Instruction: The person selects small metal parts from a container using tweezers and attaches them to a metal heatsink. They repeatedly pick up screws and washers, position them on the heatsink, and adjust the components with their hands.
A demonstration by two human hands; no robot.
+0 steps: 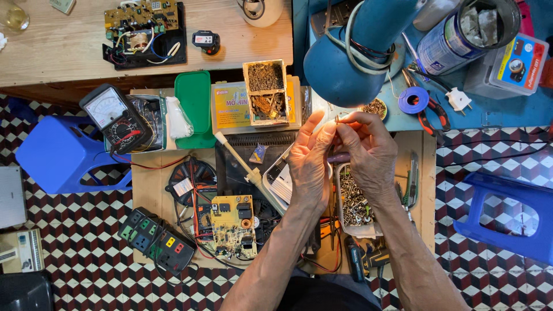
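A: We're looking straight down at our bench, and both hands are up at centre frame. The left hand and the right hand meet fingertip to fingertip, just below the blue lamp shade.

B: And pinched between them is a small metal part, thin and pale. It may be a screw or a pin; it's too small from here for us to say.

A: Agreed. Our right thumb and forefinger are closed on it, and the left fingers press in from the other side, so both hands are grasping the one piece. Neither palm is clenched; the spare fingers are loose.

B: Right under our right wrist sits the clear tray of screws, at lower centre. Left of it lies the yellow circuit board, with the black fan just above and to its left.

A: At upper left there's the analog multimeter, its red lead trailing toward the board. The wooden box of small parts sits at top centre.

B: For handling a piece this fine, we'd say keep it in the lamp's light and over the tray, so that a slip drops it among the screws and not onto the checkered floor.

A: And grip lightly with the fingertips, turning it slowly, elbows tucked for steadiness.
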